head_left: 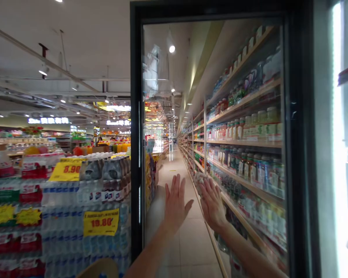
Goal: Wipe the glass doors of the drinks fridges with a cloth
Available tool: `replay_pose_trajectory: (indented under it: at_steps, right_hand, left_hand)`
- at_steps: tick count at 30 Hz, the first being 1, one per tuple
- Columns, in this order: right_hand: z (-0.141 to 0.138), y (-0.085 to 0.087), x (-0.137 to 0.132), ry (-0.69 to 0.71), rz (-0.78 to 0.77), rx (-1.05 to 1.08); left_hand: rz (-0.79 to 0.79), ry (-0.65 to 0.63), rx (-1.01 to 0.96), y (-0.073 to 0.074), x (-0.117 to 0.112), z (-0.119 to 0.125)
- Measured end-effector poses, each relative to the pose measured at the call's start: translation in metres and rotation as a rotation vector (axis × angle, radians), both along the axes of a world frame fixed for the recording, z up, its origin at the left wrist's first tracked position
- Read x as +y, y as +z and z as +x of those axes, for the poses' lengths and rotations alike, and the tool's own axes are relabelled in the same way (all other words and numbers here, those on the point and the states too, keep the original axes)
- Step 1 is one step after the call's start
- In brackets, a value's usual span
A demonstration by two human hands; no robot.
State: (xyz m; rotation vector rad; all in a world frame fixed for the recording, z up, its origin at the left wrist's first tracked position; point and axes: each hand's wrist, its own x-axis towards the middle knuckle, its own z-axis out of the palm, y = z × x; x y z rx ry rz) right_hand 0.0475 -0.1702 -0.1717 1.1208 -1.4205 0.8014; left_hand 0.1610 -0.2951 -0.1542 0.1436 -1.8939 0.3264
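An open glass cooler door (220, 96) with a black frame stands in front of me. My left hand (175, 202) lies flat on the glass, fingers stretched upward and apart, holding nothing. My right hand (211, 200) presses a crumpled whitish cloth (199, 179) against the glass just to the right of it, fingers flat over the cloth. Through the pane I see the aisle floor and long shelves of bottles and jars.
Stacked packs of bottled water (84, 216) with yellow price signs stand at the left. The lit cooler interior (343, 154) with its shelves is at the far right. A long aisle (174, 166) runs ahead between shelving.
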Motion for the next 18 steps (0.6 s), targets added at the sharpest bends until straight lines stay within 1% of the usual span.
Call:
replay_pose_trajectory:
  at_steps: [2, 5, 6, 7, 9, 10, 12, 14, 15, 16, 17, 18]
  right_hand:
    - [0.017, -0.009, -0.006, 0.099, 0.008, -0.057]
    - [0.028, -0.010, -0.004, 0.231, 0.003, -0.161]
    - [0.028, -0.008, -0.002, 0.266, -0.014, -0.199]
    - [0.026, -0.005, 0.001, 0.293, -0.039, -0.227]
    - [0.017, 0.004, 0.008, 0.304, -0.073, -0.207]
    - [0.010, 0.011, 0.011, 0.270, -0.072, -0.158]
    - [-0.006, 0.025, 0.019, 0.128, -0.078, -0.015]
    - [-0.021, 0.036, 0.025, -0.035, -0.079, 0.116]
    - [-0.026, 0.040, 0.027, -0.096, -0.077, 0.156]
    - [-0.030, 0.042, 0.028, -0.136, -0.069, 0.180]
    - [-0.032, 0.042, 0.029, -0.158, -0.054, 0.194]
    - [-0.033, 0.041, 0.030, -0.171, -0.042, 0.200]
  left_hand:
    - [-0.025, -0.108, 0.069, 0.003, 0.004, -0.004]
    - [-0.141, -0.276, -0.001, 0.010, 0.015, -0.016]
    - [-0.168, -0.301, -0.033, 0.012, 0.019, -0.022]
    - [-0.178, -0.299, -0.047, 0.014, 0.022, -0.028]
    - [-0.181, -0.245, -0.030, 0.015, 0.028, -0.040]
    - [-0.183, -0.211, -0.012, 0.014, 0.030, -0.044]
    - [-0.214, -0.168, 0.019, 0.007, 0.029, -0.047]
    - [-0.296, -0.169, 0.007, 0.001, 0.022, -0.039]
    - [-0.358, -0.185, -0.014, 0.000, 0.016, -0.032]
    - [-0.433, -0.212, -0.044, 0.002, 0.008, -0.023]
    - [-0.506, -0.241, -0.077, 0.008, -0.001, -0.013]
    - [-0.558, -0.263, -0.091, 0.017, -0.011, -0.003]
